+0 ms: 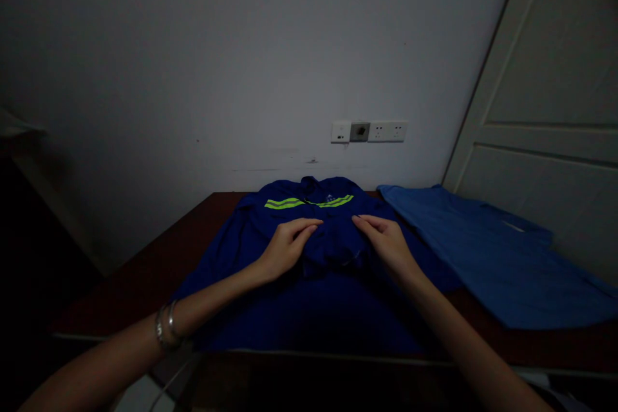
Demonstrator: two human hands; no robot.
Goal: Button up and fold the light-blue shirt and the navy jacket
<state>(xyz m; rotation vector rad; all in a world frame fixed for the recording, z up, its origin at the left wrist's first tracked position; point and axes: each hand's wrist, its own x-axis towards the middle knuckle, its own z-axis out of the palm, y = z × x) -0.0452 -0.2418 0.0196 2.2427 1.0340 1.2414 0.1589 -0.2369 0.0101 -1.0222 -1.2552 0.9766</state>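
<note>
A dark blue work jacket (270, 225) with yellow-green reflective stripes across its chest lies spread on a reddish-brown table, collar toward the wall. My left hand (290, 244) pinches a fold of its front between thumb and fingers. On the other side, my right hand (383, 238) pinches the same cloth, a short way apart from the left. Between the two hands the fabric is lifted and bunched, with its lower edge hanging toward me. Dim light hides the details of the jacket's lower part.
A lighter blue garment (483, 251) lies flat at the right, near a panelled door (545, 116). Wall sockets (369, 132) sit above the reddish-brown table (159, 257). The table's front edge runs under my forearms.
</note>
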